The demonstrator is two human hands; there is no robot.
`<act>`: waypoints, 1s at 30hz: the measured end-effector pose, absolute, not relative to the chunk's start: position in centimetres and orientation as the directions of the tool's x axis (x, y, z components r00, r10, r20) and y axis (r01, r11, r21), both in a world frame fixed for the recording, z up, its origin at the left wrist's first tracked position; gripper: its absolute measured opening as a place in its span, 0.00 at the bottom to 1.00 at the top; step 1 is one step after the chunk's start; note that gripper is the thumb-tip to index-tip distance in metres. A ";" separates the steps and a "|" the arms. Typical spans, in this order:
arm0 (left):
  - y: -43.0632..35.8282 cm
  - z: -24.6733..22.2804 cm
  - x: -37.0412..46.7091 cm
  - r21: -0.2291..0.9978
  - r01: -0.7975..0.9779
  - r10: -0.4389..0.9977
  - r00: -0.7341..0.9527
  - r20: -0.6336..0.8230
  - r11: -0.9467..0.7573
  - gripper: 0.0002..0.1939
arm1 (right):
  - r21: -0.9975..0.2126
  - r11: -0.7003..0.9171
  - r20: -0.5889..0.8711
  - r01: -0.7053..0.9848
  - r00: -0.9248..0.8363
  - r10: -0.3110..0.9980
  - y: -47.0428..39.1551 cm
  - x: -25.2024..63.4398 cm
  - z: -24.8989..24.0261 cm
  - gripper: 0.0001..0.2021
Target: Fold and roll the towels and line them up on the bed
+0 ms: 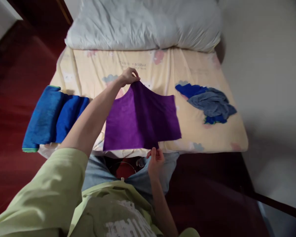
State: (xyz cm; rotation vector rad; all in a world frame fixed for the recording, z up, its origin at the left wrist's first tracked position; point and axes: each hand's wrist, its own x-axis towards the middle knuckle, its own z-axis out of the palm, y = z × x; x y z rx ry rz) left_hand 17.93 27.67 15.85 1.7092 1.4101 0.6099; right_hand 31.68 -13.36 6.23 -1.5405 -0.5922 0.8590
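So I had this purple cloth spread out in the middle of the bed, right up by the near edge, which made sense since I was right there. My left grip was closed in a pinch on the far edge, tugging it into a peak, and my right grip looked pinched shut on the near edge. Holding opposite edges like that put the stretch between my hands, I reckon, while the sides just draped outward and the bed probably took most of the weight. Folded blue cloths sat off to my left, neat and side by side, partly behind my forearm. Over on the right were a crumpled grey cloth and some blue fabric under it, well apart from the folded lot, so they didn't get mixed, I guess. A puffy pale quilt was bunched at the far end, well beyond my reach-out hand.
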 end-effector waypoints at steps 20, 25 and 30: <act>11.2 44.0 7.6 0.889 0.042 0.883 0.149 0.445 -0.455 0.20 | -0.883 0.423 0.450 0.204 0.626 0.637 -8.1 46.4 33.6 0.23; 8.6 45.4 6.6 0.868 0.057 0.866 0.119 0.485 -0.494 0.20 | -0.890 0.433 0.426 0.142 0.594 0.682 -7.1 47.1 38.9 0.17; 7.0 45.5 7.0 0.864 0.013 0.859 0.113 0.500 -0.504 0.19 | -0.911 0.406 0.293 -0.065 0.591 0.751 -7.3 47.6 41.2 0.20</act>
